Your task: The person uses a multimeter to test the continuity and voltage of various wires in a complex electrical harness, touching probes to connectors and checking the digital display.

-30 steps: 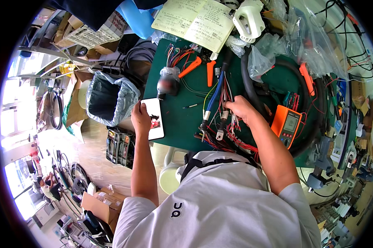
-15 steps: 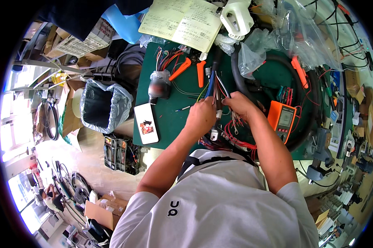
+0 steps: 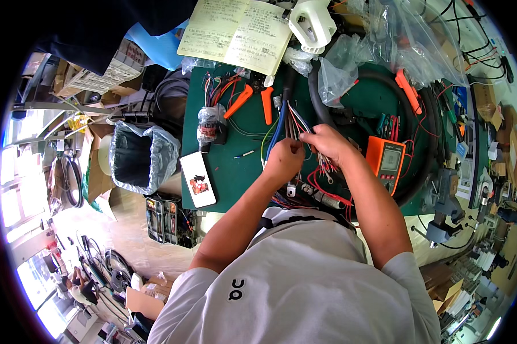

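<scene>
A thick black cable (image 3: 289, 83) comes from the far side of the green bench and fans out into thin wires. Blue wires (image 3: 278, 129) run down on its left side, beside a yellow-green one. My right hand (image 3: 332, 144) pinches a bundle of thin wires (image 3: 327, 166), whose ends with ring lugs hang below the fingers. Close beside it, my left hand (image 3: 286, 160) has its fingers curled at the grey-brown wires (image 3: 293, 123); what lies inside its grip is mostly hidden. A metal lug (image 3: 292, 190) shows just below the left hand.
An orange multimeter (image 3: 386, 163) sits right of my right forearm. Orange-handled pliers (image 3: 239, 102), a connector with loose wires (image 3: 211, 123) and a phone (image 3: 198, 179) lie to the left. Beyond are a notebook (image 3: 235, 34) and plastic bags (image 3: 339, 71). A lined bin (image 3: 144, 155) stands left of the bench.
The view has shifted, so the bench things appear further left. Relative to the cable, both hands have moved right, and the wires between them are more spread out.
</scene>
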{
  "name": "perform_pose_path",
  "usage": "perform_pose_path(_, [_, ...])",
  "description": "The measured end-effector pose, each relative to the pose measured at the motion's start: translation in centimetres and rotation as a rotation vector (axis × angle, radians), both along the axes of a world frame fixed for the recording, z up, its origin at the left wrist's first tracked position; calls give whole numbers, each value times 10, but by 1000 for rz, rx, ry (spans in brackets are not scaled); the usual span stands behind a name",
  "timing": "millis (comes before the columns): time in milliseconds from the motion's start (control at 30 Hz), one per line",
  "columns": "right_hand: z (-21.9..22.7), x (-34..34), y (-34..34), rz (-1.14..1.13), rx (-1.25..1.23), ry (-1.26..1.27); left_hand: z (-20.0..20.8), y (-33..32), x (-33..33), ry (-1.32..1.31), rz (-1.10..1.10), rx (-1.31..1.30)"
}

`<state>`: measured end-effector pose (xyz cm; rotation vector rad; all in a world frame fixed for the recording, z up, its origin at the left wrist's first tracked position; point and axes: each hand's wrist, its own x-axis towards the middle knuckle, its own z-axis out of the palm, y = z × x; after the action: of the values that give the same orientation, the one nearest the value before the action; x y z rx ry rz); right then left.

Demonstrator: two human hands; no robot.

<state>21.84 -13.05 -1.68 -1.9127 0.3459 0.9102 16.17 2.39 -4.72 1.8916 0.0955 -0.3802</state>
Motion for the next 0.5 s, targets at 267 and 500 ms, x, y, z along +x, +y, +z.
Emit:
perform_pose_path(267, [11, 8, -18, -107, 175, 84, 36, 28, 7, -415, 48, 273])
perform_pose_path(500, [24, 12, -13, -200, 335, 175, 12, 59, 8, 431, 143, -366])
